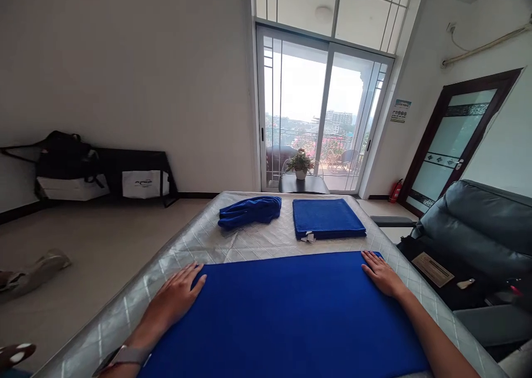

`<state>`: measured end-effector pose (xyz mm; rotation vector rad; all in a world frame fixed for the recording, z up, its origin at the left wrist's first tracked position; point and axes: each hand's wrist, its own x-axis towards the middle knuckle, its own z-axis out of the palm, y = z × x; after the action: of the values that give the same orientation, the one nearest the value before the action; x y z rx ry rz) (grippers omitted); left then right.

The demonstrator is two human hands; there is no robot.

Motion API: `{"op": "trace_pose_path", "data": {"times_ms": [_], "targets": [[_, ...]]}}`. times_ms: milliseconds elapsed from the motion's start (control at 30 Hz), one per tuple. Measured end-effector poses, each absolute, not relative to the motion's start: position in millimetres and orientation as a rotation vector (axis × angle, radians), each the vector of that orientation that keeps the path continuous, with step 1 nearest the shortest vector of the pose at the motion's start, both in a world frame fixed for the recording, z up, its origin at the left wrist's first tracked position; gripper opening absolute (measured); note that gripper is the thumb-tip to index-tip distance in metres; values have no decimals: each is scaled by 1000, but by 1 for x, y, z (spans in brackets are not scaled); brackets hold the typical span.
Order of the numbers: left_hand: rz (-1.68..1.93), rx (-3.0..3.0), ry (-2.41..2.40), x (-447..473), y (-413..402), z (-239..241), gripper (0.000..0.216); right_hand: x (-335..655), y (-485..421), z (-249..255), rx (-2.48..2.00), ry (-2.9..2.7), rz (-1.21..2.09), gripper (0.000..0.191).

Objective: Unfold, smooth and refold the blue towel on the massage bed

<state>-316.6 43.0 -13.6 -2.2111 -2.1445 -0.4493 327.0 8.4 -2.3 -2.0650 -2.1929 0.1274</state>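
Blue towel (286, 317) flat; left hand (177, 297), right hand (382, 275) spread, pressing edges.

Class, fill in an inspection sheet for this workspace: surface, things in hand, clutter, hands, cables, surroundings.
Surface: table with a quilted silver cover.
Things in hand: large blue cloth spread flat.
Clutter: folded blue cloth and bunched blue cloth at the far end.
Hands: left hand and right hand lie flat, open, at the large blue cloth's far corners.
Cables: wall cable high on the right.
Surroundings: potted plant, glass doors, grey armchair, bags by the wall.
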Motion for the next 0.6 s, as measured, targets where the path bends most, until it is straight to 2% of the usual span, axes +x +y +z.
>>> {"op": "trace_pose_path", "data": {"times_ms": [400,600], "targets": [[-503,-2223,-2145,-324,48,-22,65,359,16,-22,-2088,-2097,70,77],[-546,-2244,-2195,-323,45,-20,64,357,15,-20,-2098,-2064,45,73]]}}
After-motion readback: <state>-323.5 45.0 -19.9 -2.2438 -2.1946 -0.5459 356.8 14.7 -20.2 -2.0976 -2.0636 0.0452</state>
